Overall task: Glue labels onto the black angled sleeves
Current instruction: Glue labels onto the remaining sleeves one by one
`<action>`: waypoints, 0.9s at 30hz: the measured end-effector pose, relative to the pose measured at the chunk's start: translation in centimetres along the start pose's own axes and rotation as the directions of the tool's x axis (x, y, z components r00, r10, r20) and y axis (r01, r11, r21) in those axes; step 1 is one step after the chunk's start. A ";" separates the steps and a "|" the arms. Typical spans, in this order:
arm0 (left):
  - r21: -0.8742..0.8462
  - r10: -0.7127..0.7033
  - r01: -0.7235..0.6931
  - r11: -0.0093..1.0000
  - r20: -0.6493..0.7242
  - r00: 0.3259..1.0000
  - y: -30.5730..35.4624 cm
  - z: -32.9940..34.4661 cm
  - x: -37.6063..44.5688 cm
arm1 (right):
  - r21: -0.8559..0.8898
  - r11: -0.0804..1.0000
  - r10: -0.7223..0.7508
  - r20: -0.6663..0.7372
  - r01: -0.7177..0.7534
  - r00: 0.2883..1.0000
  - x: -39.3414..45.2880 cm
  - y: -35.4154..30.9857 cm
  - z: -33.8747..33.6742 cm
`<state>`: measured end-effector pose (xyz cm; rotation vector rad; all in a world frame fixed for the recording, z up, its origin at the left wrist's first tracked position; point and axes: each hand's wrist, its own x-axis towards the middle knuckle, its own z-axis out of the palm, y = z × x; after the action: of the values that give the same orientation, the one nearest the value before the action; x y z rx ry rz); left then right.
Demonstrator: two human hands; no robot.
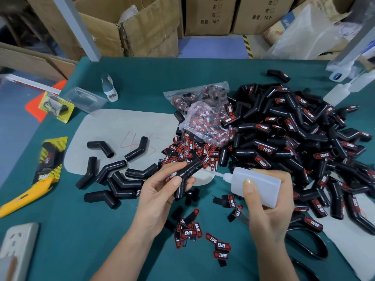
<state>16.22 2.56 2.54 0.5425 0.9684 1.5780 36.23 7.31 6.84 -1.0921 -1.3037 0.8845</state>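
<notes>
Loose labels (pixel 213 240) lie closest to me on the green table (pixel 81 230). My left hand (pixel 160 191) holds a black sleeve (pixel 189 169) above open table. My right hand (pixel 267 205) grips the glue bottle (pixel 256 185), its tip touching the sleeve. A big pile of labelled sleeves (pixel 294 142) crowds the right side. Boxes (pixel 142 27) stand behind.

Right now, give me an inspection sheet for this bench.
Surface: green mat, pale sheet on it.
Job's things: left hand holds black sleeve; right hand grips glue bottle, nozzle at sleeve; loose labels; labelled pile; unlabelled sleeves.
Clutter: yellow knife, label bags.
Cables: black cord.
Surroundings: cardboard boxes.
</notes>
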 end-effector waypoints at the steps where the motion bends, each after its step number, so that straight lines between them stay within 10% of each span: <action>1: -0.002 0.006 -0.006 1.000 0.001 1.000 0.0 -0.1 0.0 | -0.002 1.000 -0.002 0.001 0.002 1.000 0.0 0.0 0.0; 27: 0.008 0.049 -0.049 0.999 0.015 0.999 -0.5 -0.6 0.3 | 0.002 1.000 0.018 0.028 -0.018 0.999 0.0 0.3 0.0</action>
<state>15.95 2.62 1.76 0.5869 0.9576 1.6121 36.30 7.37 6.53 -1.0949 -1.3176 0.9180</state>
